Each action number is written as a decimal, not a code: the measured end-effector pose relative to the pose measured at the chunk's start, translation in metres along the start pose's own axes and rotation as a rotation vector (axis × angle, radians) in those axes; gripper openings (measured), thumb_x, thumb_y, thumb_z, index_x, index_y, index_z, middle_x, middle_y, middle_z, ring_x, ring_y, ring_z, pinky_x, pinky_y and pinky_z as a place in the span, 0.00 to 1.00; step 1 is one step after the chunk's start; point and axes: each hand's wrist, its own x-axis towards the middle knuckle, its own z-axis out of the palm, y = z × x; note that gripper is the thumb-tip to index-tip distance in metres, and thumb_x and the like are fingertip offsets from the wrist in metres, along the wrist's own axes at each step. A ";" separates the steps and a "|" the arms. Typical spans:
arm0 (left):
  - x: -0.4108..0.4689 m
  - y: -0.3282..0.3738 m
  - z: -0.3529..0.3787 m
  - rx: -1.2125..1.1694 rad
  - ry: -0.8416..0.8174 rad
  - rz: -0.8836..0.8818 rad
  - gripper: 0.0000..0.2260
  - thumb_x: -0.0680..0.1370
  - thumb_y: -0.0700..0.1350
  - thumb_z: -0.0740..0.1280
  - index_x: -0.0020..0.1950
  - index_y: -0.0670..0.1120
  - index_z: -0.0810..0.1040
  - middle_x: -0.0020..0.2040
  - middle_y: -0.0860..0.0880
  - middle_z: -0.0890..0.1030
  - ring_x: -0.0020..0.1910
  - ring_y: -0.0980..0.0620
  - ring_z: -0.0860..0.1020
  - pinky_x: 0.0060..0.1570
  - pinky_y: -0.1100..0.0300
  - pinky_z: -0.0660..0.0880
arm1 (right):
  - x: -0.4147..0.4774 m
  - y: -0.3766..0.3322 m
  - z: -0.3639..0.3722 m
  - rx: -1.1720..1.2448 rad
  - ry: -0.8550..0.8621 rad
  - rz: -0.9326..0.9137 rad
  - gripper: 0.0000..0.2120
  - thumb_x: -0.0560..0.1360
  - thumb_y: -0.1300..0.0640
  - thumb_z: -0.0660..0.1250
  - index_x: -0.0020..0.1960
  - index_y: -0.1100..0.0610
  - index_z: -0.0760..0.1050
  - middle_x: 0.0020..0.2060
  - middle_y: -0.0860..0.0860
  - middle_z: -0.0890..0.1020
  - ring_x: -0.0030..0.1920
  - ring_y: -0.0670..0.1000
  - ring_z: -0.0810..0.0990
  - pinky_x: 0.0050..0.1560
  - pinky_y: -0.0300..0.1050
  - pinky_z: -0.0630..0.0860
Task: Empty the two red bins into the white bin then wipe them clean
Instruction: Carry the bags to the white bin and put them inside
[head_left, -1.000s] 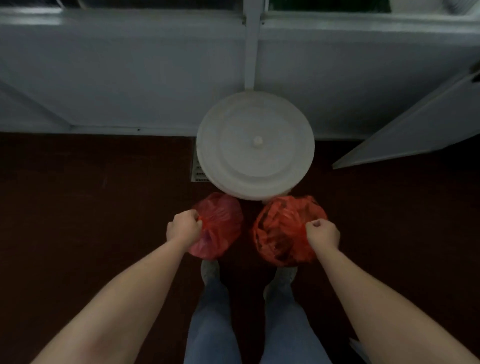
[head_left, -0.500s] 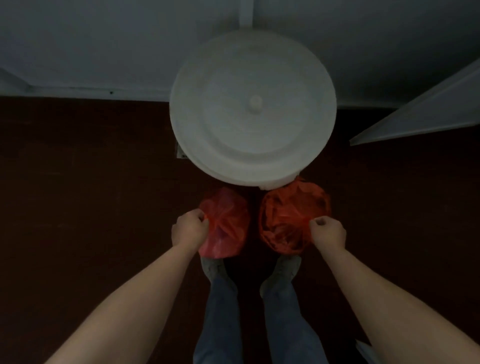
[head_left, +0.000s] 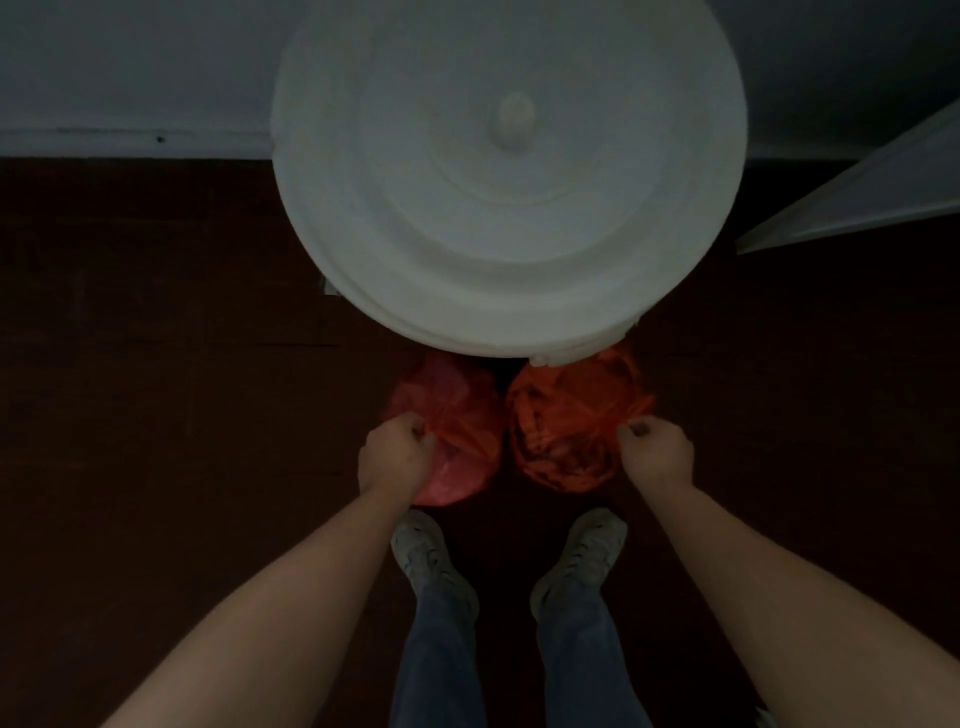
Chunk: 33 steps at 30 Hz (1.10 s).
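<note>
Clearly nothing is emptied: the round white plastic lidded bin (head_left: 509, 171) is closed. Just before it, the left hand (head_left: 397, 457) clutches the pink-red bag-lined bin (head_left: 462, 410) by its gathered plastic; the right hand (head_left: 657, 457) pinches the orange-red bag-lined bin (head_left: 571, 415) likewise. Wiping remains.

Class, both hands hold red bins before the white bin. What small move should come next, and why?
Probably free one hand to lift the lid: the left hand grips the left red bin, the right hand grips the right red bin, and the white bin has its lid on.
</note>
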 end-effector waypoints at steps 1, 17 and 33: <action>0.004 0.000 0.005 0.005 -0.003 0.003 0.08 0.77 0.49 0.67 0.52 0.49 0.83 0.50 0.45 0.84 0.51 0.41 0.81 0.51 0.52 0.78 | 0.004 0.000 0.004 0.002 0.006 -0.008 0.07 0.76 0.58 0.69 0.42 0.58 0.83 0.44 0.58 0.86 0.48 0.59 0.83 0.42 0.40 0.65; 0.002 0.006 0.012 0.294 -0.126 -0.123 0.25 0.80 0.53 0.63 0.73 0.42 0.68 0.68 0.39 0.72 0.67 0.37 0.70 0.64 0.44 0.72 | 0.014 0.003 0.008 0.020 -0.168 -0.003 0.19 0.77 0.53 0.70 0.67 0.54 0.78 0.61 0.59 0.81 0.62 0.61 0.79 0.58 0.43 0.72; -0.037 0.096 -0.118 0.223 0.038 -0.140 0.29 0.78 0.50 0.62 0.78 0.44 0.61 0.73 0.42 0.68 0.71 0.39 0.67 0.65 0.44 0.68 | -0.004 -0.077 -0.112 0.088 -0.106 0.026 0.28 0.76 0.57 0.69 0.75 0.59 0.68 0.65 0.60 0.79 0.67 0.59 0.77 0.66 0.44 0.69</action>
